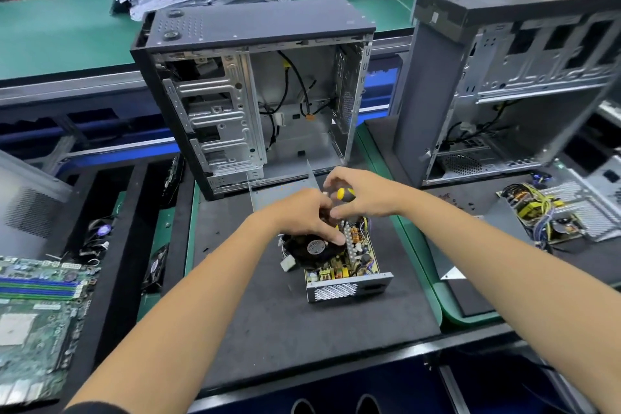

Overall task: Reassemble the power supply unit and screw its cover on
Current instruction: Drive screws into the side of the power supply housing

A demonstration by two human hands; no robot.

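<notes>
Head view: power supply unit (347, 274) lies open on dark mat (268, 312), near centre, in front of computer case (255, 91). Left hand (302, 215) pinches down at fan (314, 247). Right hand (363, 193) curls around screwdriver (346, 194), tip hidden. Cover (285, 186) lies behind hands, not yet on. Unit probably rigid, moderately heavy; board fragile, so better hold by metal walls.

Matt black mat (275, 323), perforated bare-metal power supply unit (349, 289), glossy yellow-black screwdriver (345, 194).

Two open computer cases (255, 94) (510, 87), motherboard (37, 319) left.
</notes>
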